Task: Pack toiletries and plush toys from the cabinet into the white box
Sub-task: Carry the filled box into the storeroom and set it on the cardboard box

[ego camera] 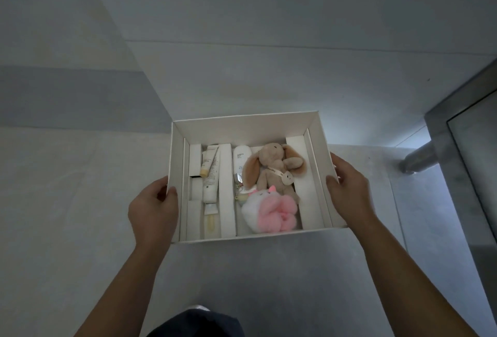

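I hold the open white box [242, 125] by its two side walls, above a grey tiled floor. My left hand [152, 209] grips the left wall, thumb inside the rim. My right hand [349, 191] grips the right wall the same way. Inside, a brown plush rabbit [271, 170] lies on the right, with a pink and white plush toy [271, 211] below it. A white bottle [240, 160] sits beside the rabbit. White tubes [209, 175] lie in the left slots between white foam dividers.
A metal-framed glass door [473, 148] with a round metal stopper or handle [419, 157] stands at the right. Grey floor tiles [80, 202] spread around. My dark-clothed knee [196, 323] shows at the bottom edge.
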`<move>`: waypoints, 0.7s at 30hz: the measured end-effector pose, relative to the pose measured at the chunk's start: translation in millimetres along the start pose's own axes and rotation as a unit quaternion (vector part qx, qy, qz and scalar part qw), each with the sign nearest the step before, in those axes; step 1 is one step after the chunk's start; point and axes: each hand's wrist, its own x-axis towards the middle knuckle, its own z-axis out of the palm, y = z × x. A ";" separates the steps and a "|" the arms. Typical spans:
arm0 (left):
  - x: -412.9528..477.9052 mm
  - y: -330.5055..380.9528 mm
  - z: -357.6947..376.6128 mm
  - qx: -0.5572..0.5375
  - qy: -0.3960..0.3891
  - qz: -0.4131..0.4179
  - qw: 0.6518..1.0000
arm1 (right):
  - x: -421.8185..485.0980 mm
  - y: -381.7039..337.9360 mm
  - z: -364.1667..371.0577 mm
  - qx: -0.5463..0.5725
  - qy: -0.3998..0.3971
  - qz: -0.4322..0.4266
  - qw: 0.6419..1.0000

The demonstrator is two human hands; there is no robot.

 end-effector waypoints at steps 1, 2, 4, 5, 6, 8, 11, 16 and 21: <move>0.8 1.8 -4.9 0.001 0.009 0.006 1.000 | -0.5 -3.8 0.0 0.007 0.001 -0.006 1.000; 1.6 4.4 -10.2 0.003 0.017 0.013 1.000 | -1.5 -7.6 0.5 0.014 0.000 -0.013 1.000; 5.0 10.2 -20.6 0.003 0.028 0.025 0.999 | -3.6 -15.7 1.0 0.027 -0.002 -0.023 0.999; 7.7 14.2 -25.2 0.001 0.029 0.026 0.999 | -4.7 -20.9 0.0 0.032 -0.002 -0.026 0.999; 10.8 18.7 -29.5 -0.002 0.030 0.023 0.999 | -5.6 -27.0 -1.5 0.037 -0.001 -0.027 0.999; 14.9 29.6 -41.8 -0.008 0.030 0.013 0.999 | -9.7 -42.8 -7.1 0.047 0.001 -0.027 0.999; 15.5 53.7 -66.5 -0.009 0.028 0.009 1.000 | -20.2 -70.9 -26.2 0.051 0.000 -0.023 0.998; 9.9 111.5 -122.3 -0.018 0.012 0.006 1.000 | -45.2 -127.5 -79.1 0.043 -0.013 -0.007 0.999; -10.0 177.7 -180.1 -0.012 -0.007 0.011 1.000 | -76.2 -189.1 -146.2 0.046 -0.008 0.009 0.999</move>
